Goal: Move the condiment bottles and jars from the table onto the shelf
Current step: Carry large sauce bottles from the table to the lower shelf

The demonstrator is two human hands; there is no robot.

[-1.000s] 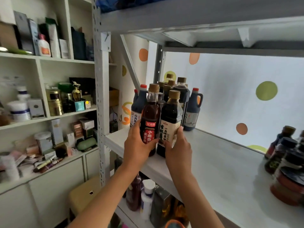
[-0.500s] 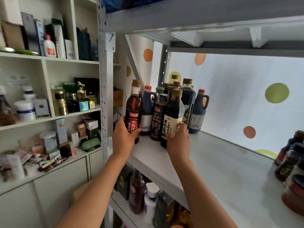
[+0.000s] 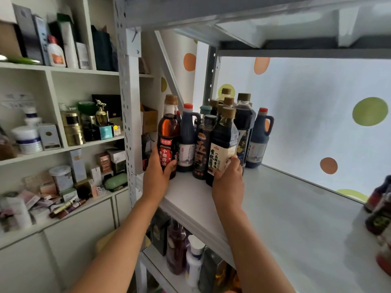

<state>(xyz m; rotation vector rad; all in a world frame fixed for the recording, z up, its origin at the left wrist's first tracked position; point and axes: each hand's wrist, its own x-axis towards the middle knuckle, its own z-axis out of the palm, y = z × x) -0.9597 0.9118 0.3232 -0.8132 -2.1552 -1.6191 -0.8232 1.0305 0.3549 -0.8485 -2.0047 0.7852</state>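
Note:
My left hand (image 3: 157, 176) grips a sesame oil bottle (image 3: 168, 132) with a red label and cork-coloured cap, standing at the left front of the white shelf (image 3: 285, 218). My right hand (image 3: 228, 182) grips a dark soy sauce bottle (image 3: 224, 144) with a cream label, standing on the shelf further right. Between and behind them stand several other dark bottles (image 3: 243, 121), among them two blue jugs with red caps (image 3: 259, 138).
A grey metal upright (image 3: 129, 115) rises just left of my left hand. More bottles and jars (image 3: 380, 214) stand at the shelf's right edge. A lower shelf holds bottles (image 3: 194, 261). White cabinets with boxes and jars (image 3: 63, 134) fill the left.
Both hands have carried their bottles back and to the left into the group; the sesame oil bottle now stands at the group's left end near the upright.

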